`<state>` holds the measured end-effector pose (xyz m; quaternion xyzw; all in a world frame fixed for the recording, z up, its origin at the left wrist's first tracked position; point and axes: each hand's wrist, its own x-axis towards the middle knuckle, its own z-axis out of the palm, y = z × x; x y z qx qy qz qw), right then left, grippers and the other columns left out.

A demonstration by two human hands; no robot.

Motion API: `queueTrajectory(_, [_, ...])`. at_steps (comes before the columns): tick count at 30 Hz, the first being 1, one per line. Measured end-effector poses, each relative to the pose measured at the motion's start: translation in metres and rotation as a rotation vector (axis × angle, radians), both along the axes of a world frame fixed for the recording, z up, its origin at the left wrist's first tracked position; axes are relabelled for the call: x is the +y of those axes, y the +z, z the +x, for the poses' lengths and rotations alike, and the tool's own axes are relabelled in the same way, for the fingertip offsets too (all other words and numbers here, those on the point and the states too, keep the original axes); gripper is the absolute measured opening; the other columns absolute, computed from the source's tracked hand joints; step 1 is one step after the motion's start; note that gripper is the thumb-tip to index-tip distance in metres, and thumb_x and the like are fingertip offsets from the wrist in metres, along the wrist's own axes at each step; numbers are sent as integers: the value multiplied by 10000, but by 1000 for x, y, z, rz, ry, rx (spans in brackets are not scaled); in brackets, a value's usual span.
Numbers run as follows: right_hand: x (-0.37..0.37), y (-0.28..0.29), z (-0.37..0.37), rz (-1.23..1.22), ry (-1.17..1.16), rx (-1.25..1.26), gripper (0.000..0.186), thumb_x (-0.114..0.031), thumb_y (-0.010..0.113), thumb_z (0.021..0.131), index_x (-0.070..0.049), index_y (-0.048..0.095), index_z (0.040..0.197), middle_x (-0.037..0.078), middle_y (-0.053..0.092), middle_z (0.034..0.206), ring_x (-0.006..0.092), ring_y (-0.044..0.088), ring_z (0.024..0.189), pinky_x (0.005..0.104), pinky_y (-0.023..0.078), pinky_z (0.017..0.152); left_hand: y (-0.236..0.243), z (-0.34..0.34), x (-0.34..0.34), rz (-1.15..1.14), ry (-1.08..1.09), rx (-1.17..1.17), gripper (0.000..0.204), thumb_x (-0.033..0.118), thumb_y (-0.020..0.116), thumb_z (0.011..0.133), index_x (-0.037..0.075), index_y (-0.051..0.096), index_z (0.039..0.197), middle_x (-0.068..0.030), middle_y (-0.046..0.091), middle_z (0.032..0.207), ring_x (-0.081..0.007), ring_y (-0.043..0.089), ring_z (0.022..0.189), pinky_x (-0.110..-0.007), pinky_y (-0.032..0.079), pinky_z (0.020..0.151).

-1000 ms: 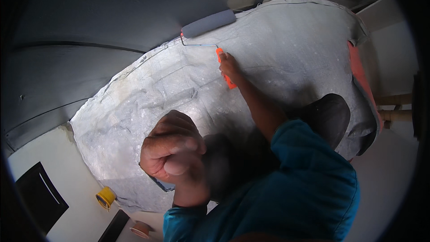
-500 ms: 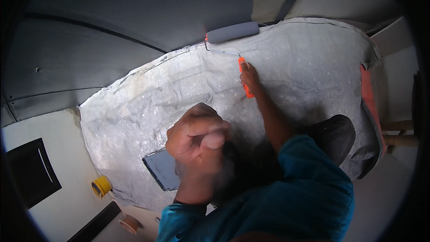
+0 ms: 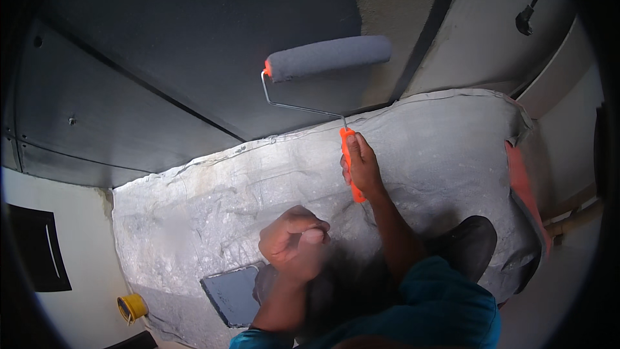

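Observation:
In my right hand (image 3: 366, 167) is a paint roller (image 3: 329, 58), its orange handle wrapped by my fingers. The wide grey sleeve sits on a bent wire frame, in front of the dark grey wall near the bare patch; I cannot tell whether it touches. My left hand (image 3: 294, 242) is curled closed over my lap, thumb against the fingers, with nothing seen in it. Just left of that hand a shallow paint tray (image 3: 234, 297) with grey paint lies on the pale drop sheet (image 3: 187, 232). My forearm and knee cover part of the tray.
The dark grey wall (image 3: 194, 58) rises ahead, with an unpainted beige strip (image 3: 394, 6) at its right. A yellow bucket (image 3: 132, 309) stands at the lower left, by a black panel (image 3: 39, 249) on the white wall. At upper right hangs a black plug (image 3: 524, 21) on its cable.
The roller has risen from the sheet's far edge to in front of the grey wall. The view has tilted up, and my left hand has drawn lower and away from the camera.

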<state>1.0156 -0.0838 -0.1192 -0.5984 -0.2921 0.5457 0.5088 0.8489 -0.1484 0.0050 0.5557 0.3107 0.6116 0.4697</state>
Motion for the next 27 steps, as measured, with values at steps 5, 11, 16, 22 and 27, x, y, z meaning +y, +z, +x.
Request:
queueTrajectory(5, [23, 74, 15, 173, 39, 17, 465, -541, 370, 1097, -97, 498, 1051, -5, 472, 650, 70, 441, 453, 248, 418, 425, -7, 0, 9, -41, 39, 9, 232, 118, 612, 972, -18, 625, 784, -105, 635, 680, -143, 576, 582, -271, 449, 558])
queueTrajectory(11, [55, 145, 23, 407, 81, -29, 470, -545, 347, 1099, -99, 494, 1082, -22, 440, 637, 61, 425, 456, 246, 396, 417, -11, 0, 15, -58, 11, 3, 265, 163, 627, 1001, -13, 626, 804, -83, 642, 690, -120, 582, 595, -263, 461, 573])
queueTrajectory(16, [80, 199, 21, 558, 73, -36, 472, -559, 365, 1092, -106, 484, 1032, -25, 461, 648, 46, 439, 457, 230, 405, 409, -14, 0, 22, -105, 32, 3, 297, 198, 637, 1016, -8, 625, 802, -78, 648, 697, -118, 589, 601, -258, 464, 579])
queueTrajectory(22, [103, 260, 34, 683, 66, -104, 489, -585, 406, 1073, -107, 488, 1021, -23, 472, 636, 45, 442, 443, 228, 413, 412, -13, -2, 22, -98, 39, 23, 316, 221, 638, 1019, -6, 621, 800, -70, 638, 688, -113, 579, 612, -255, 454, 593])
queueTrajectory(27, [93, 248, 37, 613, 65, -105, 492, -582, 401, 1076, -102, 491, 1015, -25, 467, 624, 45, 438, 439, 228, 399, 410, -14, -3, 23, -90, 37, 18, 318, 230, 633, 1023, 1, 612, 804, -69, 635, 690, -109, 562, 615, -254, 434, 593])
